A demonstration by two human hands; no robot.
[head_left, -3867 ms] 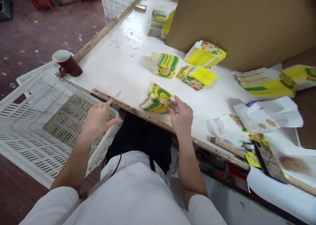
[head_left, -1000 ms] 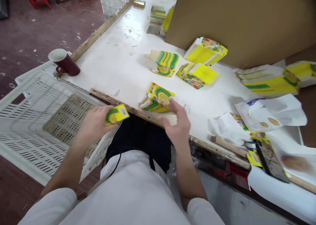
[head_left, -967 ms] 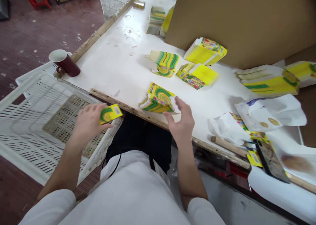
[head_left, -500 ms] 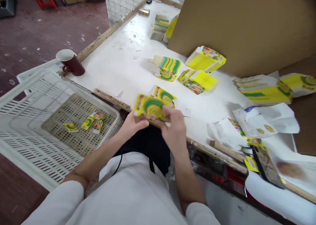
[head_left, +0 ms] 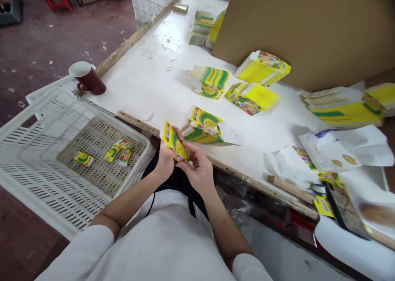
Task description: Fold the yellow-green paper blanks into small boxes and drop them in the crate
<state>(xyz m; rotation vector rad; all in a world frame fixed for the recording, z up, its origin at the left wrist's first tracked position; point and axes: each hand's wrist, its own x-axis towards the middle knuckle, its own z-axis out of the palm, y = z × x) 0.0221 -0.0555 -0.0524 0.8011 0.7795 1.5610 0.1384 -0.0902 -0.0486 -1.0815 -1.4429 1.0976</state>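
Note:
A small yellow and green printed carton (head_left: 174,142) is tilted between my two hands, just in front of the table's near edge. My left hand (head_left: 166,159) grips its left, lower side; some of those fingers are hidden behind it. On its right end, my right hand (head_left: 196,164) closes with thumb and fingers. Right behind the hands, a stack of flat cartons (head_left: 205,126) in the same print lies on the white table (head_left: 138,83). To the left, several small cartons (head_left: 113,151) lie on the bottom of a white plastic basket (head_left: 33,172).
A maroon mug (head_left: 91,81) stands at the table's left corner. More carton stacks (head_left: 212,81) lie farther back, before a large cardboard sheet (head_left: 302,34). Crumpled white paper (head_left: 352,145) and a dark-handled tool (head_left: 342,215) lie at right. A wooden strip (head_left: 135,122) edges the table.
Both hands have drawn the carton left and toward me, turning it from nearly flat to steeply tilted. The stack behind it is now in fuller view.

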